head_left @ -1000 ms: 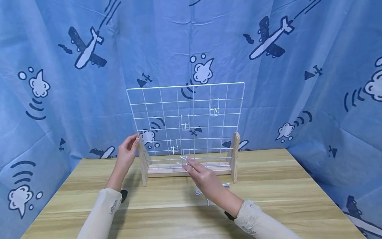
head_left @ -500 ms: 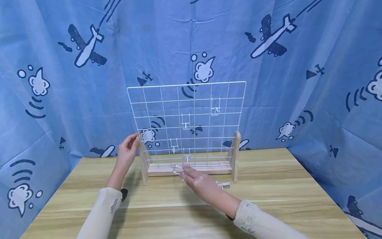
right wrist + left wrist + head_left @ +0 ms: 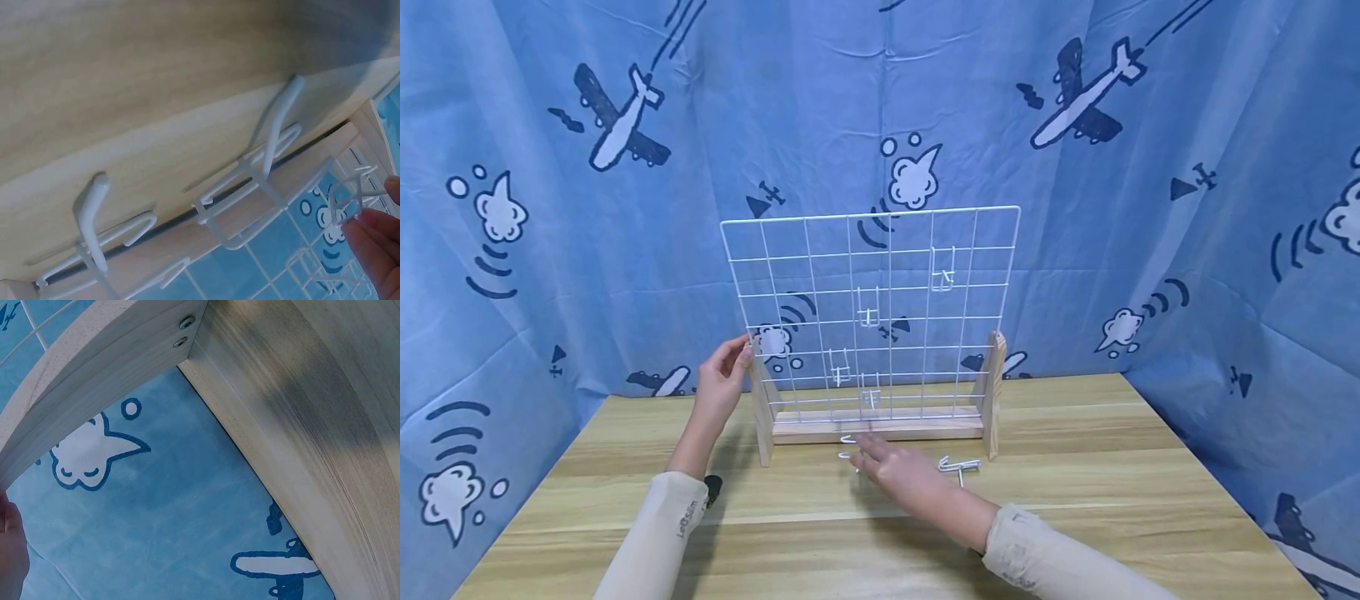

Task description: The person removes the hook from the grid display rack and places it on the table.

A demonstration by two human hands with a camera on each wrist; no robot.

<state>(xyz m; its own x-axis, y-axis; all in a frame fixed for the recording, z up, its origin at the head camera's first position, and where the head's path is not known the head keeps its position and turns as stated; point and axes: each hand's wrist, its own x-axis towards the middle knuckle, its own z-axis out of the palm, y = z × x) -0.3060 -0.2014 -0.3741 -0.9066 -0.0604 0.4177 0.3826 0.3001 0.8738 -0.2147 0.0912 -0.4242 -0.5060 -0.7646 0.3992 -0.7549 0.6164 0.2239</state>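
A white wire grid panel [image 3: 890, 292] stands upright in a wooden stand [image 3: 992, 396], with several white wire hooks [image 3: 943, 269] hung on it at different heights. My left hand [image 3: 720, 379] grips the top of the stand's left upright; in the left wrist view only part of that hand [image 3: 11, 550] shows beside the wood. Low in front of the stand, my right hand [image 3: 902, 479] pinches another white wire hook [image 3: 347, 199] between thumb and fingers. Its prongs stick out to the left of the fingertips in the head view.
More loose wire hooks [image 3: 960, 467] lie on the wood-grain table [image 3: 790, 550] to the right of my right hand; two show close up in the right wrist view. A blue curtain [image 3: 685, 192] with airplane prints hangs behind and on both sides.
My right hand has come down and away from the lower part of the grid, carrying the hook. The loose hooks on the table show more fully. My left hand stays at the upright.
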